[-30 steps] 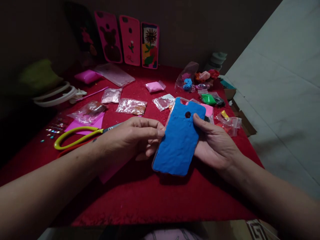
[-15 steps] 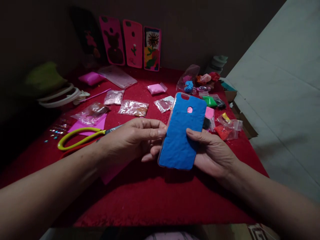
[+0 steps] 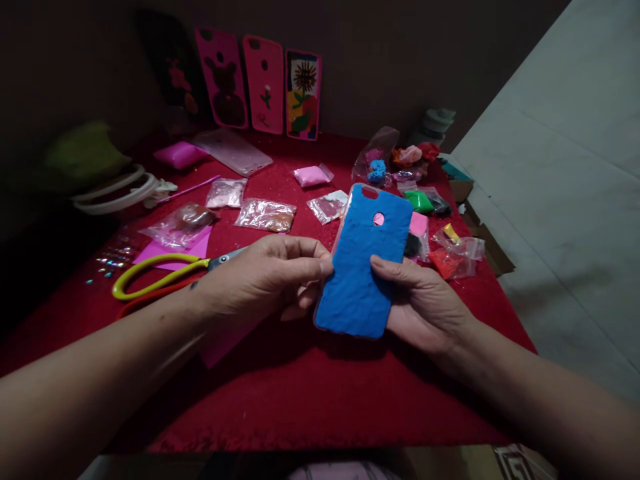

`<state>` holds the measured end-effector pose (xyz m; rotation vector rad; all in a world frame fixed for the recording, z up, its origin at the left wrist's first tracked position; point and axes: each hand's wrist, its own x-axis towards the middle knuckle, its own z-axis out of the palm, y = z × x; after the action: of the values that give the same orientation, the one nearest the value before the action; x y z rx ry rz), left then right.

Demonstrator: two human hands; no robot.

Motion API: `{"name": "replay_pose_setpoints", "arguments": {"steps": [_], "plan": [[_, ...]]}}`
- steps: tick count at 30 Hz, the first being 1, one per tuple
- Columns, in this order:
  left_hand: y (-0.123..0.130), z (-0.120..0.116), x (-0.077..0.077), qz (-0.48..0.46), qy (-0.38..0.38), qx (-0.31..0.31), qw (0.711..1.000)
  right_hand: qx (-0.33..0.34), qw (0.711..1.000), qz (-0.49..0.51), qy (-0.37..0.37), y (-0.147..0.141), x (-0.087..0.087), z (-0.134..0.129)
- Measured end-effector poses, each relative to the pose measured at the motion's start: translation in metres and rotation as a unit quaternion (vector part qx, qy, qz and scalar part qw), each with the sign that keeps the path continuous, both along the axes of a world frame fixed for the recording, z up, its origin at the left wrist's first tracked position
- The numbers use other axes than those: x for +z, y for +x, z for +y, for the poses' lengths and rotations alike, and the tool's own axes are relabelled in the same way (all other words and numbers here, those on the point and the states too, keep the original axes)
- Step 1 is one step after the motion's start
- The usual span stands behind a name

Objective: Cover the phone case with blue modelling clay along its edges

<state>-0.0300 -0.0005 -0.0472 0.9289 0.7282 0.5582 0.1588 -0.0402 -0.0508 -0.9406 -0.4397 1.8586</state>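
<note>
A phone case [image 3: 357,287] covered in blue clay is held tilted above the red tablecloth, its camera cutout and round hole at the top. My right hand [image 3: 425,297] grips its right side, thumb lying on the blue face and fingers behind it. At the left edge, my left hand [image 3: 287,270] pinches the case between thumb and forefinger; its other fingers curl partly out of sight. Yellow-and-red-handled scissors [image 3: 163,270] lie beneath my left forearm, next to a pink sheet [image 3: 233,343].
Decorated phone cases [image 3: 265,87] lean against the wall at the back. A clear case [image 3: 235,152] lies before them. Clay packets [image 3: 420,201] are scattered on the right, more bags [image 3: 265,215] at centre left. Small gems [image 3: 115,257] sit at left. The red tablecloth [image 3: 320,400] reaches the front edge.
My left thumb and forefinger have shifted very slightly along the case's left edge. The right hand keeps the same grip, and the whole view has moved a little.
</note>
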Motion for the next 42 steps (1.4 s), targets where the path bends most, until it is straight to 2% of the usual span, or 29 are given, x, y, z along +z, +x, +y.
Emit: {"name": "replay_pose_setpoints", "arguments": {"steps": [6,15,24,29,36,38,42], "plan": [[0.0,0.0,0.0,-0.014,-0.017,0.014,1.0,0.054,0.995,0.072,0.03,0.0,0.001,-0.001],[0.004,-0.003,0.0,0.048,0.071,0.068,0.994,-0.024,0.999,0.022,0.028,-0.005,0.001,-0.002],[0.009,-0.012,0.003,0.067,0.077,0.086,0.991,-0.032,0.998,0.015,0.043,-0.009,0.002,-0.009],[0.009,-0.014,0.001,0.097,0.147,0.09,0.98,-0.033,0.998,0.02,0.043,-0.01,0.002,-0.011],[0.011,-0.019,0.007,0.136,0.207,0.117,0.962,-0.026,0.998,0.041,0.04,-0.01,0.002,-0.013],[0.011,-0.018,0.007,0.131,0.2,0.115,0.964,-0.026,0.998,0.041,0.033,-0.009,0.002,-0.013],[0.009,-0.015,0.005,0.062,0.109,0.091,0.988,-0.034,0.999,0.029,0.027,-0.008,0.003,-0.01]]}}
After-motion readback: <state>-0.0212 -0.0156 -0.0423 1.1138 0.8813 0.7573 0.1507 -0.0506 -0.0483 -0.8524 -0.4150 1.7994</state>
